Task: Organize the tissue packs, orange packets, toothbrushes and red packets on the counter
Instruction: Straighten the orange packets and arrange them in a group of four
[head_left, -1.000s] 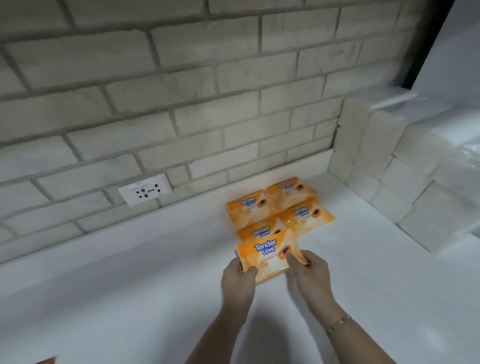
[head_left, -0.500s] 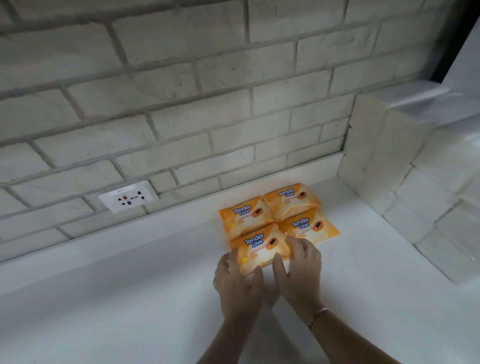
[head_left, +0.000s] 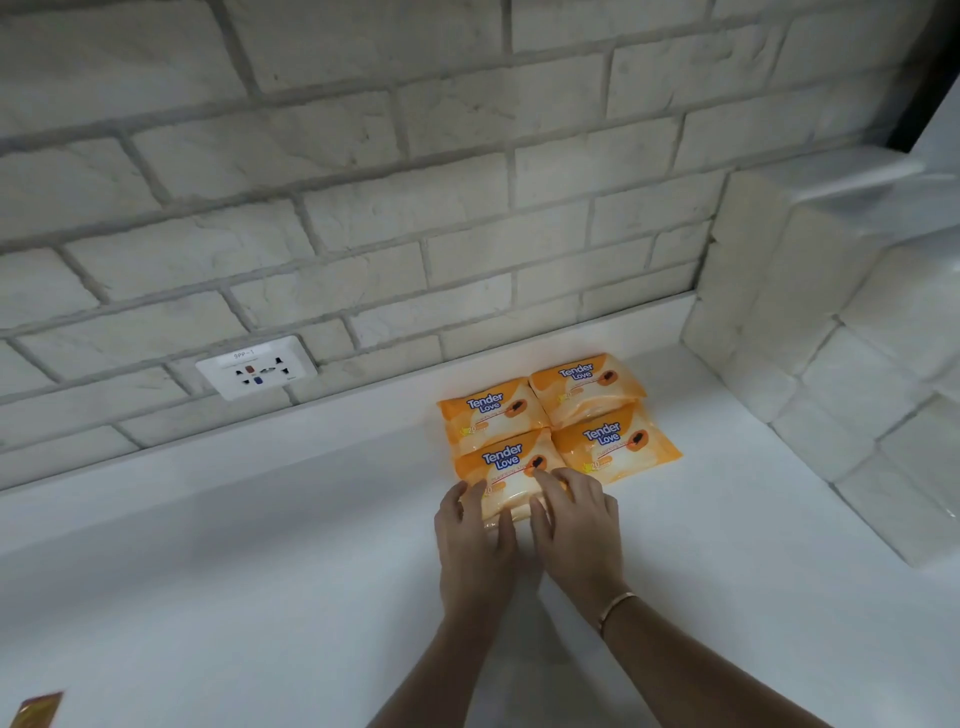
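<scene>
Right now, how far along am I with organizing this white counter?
Done: three orange plastic Tender Love packets lie in a block by the brick wall, and white wrapped tissue packs are stacked at the right. In hand: left hand and right hand press the front-left orange packet into place. Left: a reddish packet corner at the near left edge of the counter; toothbrushes are not in view.

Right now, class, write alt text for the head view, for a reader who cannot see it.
Left hand and right hand press the nearest orange packet of four laid two by two on a white counter; tissue packs stacked at right.
</scene>
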